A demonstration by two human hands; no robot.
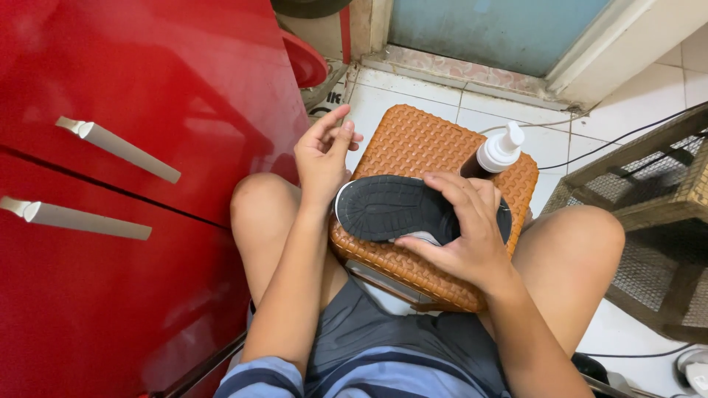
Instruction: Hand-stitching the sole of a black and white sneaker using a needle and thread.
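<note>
On the brown woven stool between the person's bare knees lies a shoe turned sole-up, its dark ribbed sole facing the camera and a thin white edge showing round the rim. Its long axis runs roughly from 9 o'clock to 3 o'clock across the stool's top, the rounded end at 9 o'clock and the other end hidden under the right hand. That hand is the one on the shoe: it lies palm-down across the 3 o'clock half, the fingers spread and curled over the far edge, the thumb tucked along the near edge, so the shoe is clasped loosely between them rather than gripped tight. The forearm comes in from 5 o'clock, wrist bent slightly down. The left hand holds nothing; it hovers just beyond the shoe's rounded end, at about 10 o'clock from it, raised off the surface with the palm turned toward the person and the fingertips bunched near the thumb, index finger lifted. Its wrist sits just beside the sole's edge, and whether it touches I cannot tell. At 1 o'clock from the shoe, just behind the right fingers, stands a dark brown pump bottle with a white head. A red cabinet fills the 9 o'clock side, a wire cage the 3 o'clock side.
</note>
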